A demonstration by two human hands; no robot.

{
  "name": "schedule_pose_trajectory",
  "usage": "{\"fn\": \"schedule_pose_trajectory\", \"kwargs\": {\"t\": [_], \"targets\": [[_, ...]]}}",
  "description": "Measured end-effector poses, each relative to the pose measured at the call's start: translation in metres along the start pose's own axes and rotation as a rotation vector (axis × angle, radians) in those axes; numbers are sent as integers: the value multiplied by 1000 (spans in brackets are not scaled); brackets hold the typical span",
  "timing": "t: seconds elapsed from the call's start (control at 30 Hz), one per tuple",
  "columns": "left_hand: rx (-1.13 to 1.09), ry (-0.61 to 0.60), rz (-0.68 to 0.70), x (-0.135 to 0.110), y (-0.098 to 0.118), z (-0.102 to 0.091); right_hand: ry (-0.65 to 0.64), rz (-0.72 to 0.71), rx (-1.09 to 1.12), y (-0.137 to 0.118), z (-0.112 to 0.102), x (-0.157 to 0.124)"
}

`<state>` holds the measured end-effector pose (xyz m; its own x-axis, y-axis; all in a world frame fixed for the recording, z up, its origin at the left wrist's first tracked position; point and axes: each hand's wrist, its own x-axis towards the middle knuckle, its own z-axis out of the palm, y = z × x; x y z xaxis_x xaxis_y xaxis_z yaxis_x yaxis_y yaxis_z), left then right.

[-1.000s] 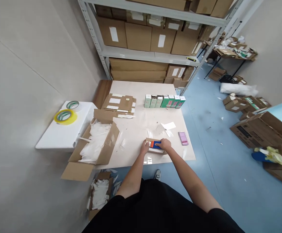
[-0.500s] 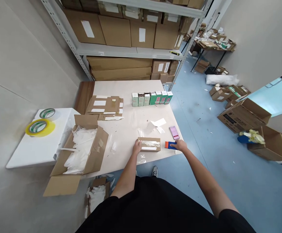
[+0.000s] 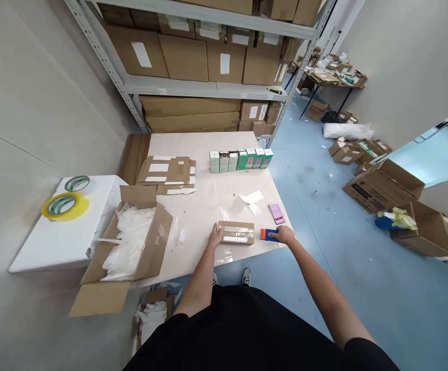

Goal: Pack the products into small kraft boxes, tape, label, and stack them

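A small taped cardboard box point(image 3: 238, 233) lies near the table's front edge, with clear tape and a white label strip on its top. My left hand point(image 3: 216, 235) grips its left end. Just beyond the box's right end, my right hand point(image 3: 286, 235) is closed around a blue tool with an orange end point(image 3: 269, 235), whose exact kind I cannot make out. The orange end points at the box, a small gap apart. A phone with a pink screen point(image 3: 276, 213) lies behind my right hand. Crumpled white paper point(image 3: 252, 199) is behind the box.
Small green-and-white boxes point(image 3: 241, 161) stand in a row at the back right. Flattened cardboard point(image 3: 168, 174) lies at the left, near an open carton point(image 3: 162, 226) of white packing material. Tape rolls point(image 3: 62, 205) sit on a white block. A shelf rack point(image 3: 208, 87) stands behind.
The view has tilted slightly, so most things sit a little lower. Both hands keep their hold, and the box and the tool stay nearly in place.
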<state>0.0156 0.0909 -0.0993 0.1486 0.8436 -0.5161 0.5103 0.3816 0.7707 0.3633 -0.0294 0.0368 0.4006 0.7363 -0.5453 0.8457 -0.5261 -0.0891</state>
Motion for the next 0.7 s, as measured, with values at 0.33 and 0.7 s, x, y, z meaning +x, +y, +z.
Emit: {"fn": "schedule_pose_trajectory", "kwargs": {"t": [0.33,0.7], "targets": [[-6,88,-72,15,-11,-35,44,-96,55,-64,-15,-19],[-49,257,73,6,12,-111,60,-260,108,-165,-15,-22]]}}
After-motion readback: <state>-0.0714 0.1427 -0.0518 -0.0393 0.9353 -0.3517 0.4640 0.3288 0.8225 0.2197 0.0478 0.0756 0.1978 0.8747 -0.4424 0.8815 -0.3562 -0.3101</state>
